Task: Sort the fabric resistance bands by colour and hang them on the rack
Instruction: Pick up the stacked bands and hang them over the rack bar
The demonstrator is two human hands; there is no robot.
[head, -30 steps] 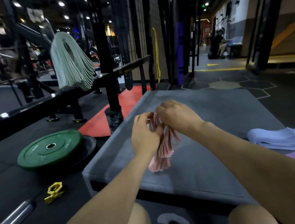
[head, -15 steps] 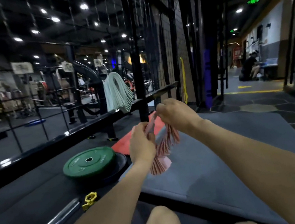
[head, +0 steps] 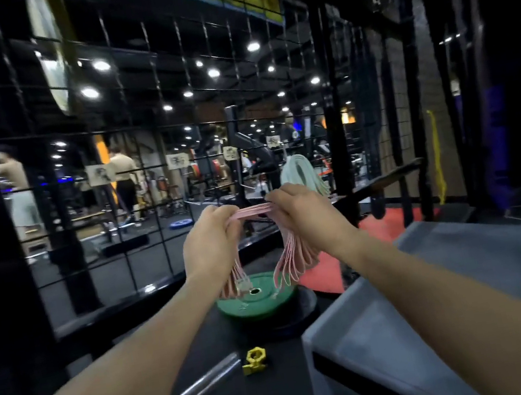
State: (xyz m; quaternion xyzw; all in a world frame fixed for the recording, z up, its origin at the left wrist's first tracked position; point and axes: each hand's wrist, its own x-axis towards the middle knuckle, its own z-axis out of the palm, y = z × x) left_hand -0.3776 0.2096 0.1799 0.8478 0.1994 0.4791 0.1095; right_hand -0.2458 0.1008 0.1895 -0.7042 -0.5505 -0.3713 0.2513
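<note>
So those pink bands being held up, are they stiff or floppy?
Probably floppy: the pink bands droop in loose loops below both hands. Likely light too, since the left hand and right hand hold the whole bundle up by its top edge alone.

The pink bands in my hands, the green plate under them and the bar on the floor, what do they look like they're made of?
Pink bands: soft woven fabric, matte; they droop in limp loops from both hands. Green plate: probably rubber, dull and evenly coloured, with a metal-looking centre hole. Bar: metal, likely chromed steel, with bright streak reflections.
</note>
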